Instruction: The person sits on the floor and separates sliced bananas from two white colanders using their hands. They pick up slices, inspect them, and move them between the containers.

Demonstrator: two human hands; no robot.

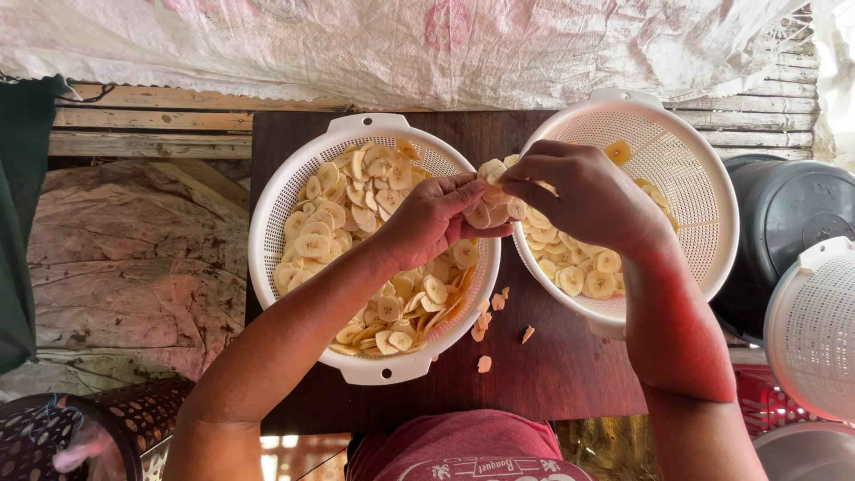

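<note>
Single head view, looking straight down (close), over dark table (pixel 552 374)

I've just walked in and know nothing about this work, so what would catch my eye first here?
Two white colanders sit side by side on a dark board: the left colander heaped with pale banana slices, the right colander only partly filled. Above the gap between them, the left hand and right hand meet over a small stack of slices. A few crumbs lie on the board.
</note>
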